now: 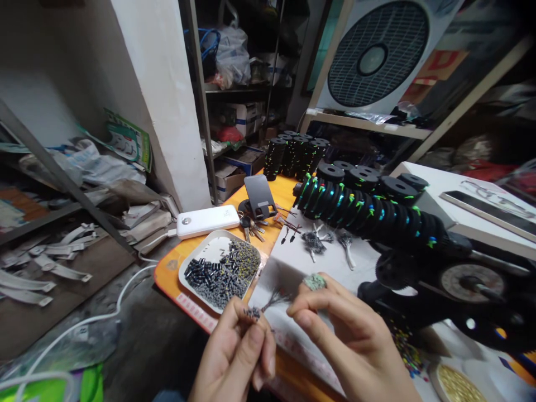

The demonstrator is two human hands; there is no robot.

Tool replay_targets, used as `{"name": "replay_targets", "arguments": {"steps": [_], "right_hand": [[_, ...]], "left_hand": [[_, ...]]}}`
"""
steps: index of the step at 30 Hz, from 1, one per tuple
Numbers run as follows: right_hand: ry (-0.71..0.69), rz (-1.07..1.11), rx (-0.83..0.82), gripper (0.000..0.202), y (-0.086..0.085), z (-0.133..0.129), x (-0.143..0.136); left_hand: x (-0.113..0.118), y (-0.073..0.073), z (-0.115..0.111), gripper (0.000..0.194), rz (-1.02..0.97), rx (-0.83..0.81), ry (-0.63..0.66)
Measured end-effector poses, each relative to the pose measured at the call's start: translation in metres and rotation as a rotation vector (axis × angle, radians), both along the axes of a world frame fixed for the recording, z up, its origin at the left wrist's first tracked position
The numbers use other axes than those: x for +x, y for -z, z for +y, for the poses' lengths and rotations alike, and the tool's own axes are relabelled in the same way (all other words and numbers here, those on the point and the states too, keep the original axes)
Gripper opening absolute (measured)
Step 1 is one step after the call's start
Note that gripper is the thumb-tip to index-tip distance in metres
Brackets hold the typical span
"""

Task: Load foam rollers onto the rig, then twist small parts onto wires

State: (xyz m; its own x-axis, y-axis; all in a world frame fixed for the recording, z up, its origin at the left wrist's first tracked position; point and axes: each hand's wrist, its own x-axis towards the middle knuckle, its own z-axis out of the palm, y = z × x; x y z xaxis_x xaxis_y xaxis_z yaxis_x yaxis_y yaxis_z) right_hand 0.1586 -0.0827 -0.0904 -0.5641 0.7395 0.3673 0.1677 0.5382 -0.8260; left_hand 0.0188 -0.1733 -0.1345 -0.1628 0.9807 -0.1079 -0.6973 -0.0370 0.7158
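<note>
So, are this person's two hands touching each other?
Apart. The head view shows the pale work surface through a gap between the left hand and the right hand.

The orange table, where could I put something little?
Small bare patches: white paper between the white square tray and the black-and-white strand bundle; orange tabletop between that tray and the white rectangular power bank. Crowded: the right, around the black machine.

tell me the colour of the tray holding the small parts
The tray is off-white, best seen in the head view.
</note>
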Motion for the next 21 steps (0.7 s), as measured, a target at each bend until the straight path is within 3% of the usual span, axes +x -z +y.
{"name": "replay_targets", "arguments": {"steps": [9,12,16,21], "right_hand": [[-0.026,-0.004,0.038,0.013,-0.004,-0.002,0.001],[-0.108,0.002,0.081,0.014,-0.003,-0.001,0.003],[-0.252,-0.015,0.186,0.032,0.004,0.001,0.007],[-0.215,-0.047,0.347,0.037,0.01,-0.003,0.006]], "left_hand": [[0.002,0.0,0.0,0.036,0.002,-0.029,-0.001],[0.003,-0.004,-0.001,0.035,-0.011,-0.092,-0.006],[0.003,-0.007,-0.002,0.037,-0.003,-0.146,-0.005],[0.007,-0.007,-0.002,0.039,0.064,-0.162,-0.069]]}}
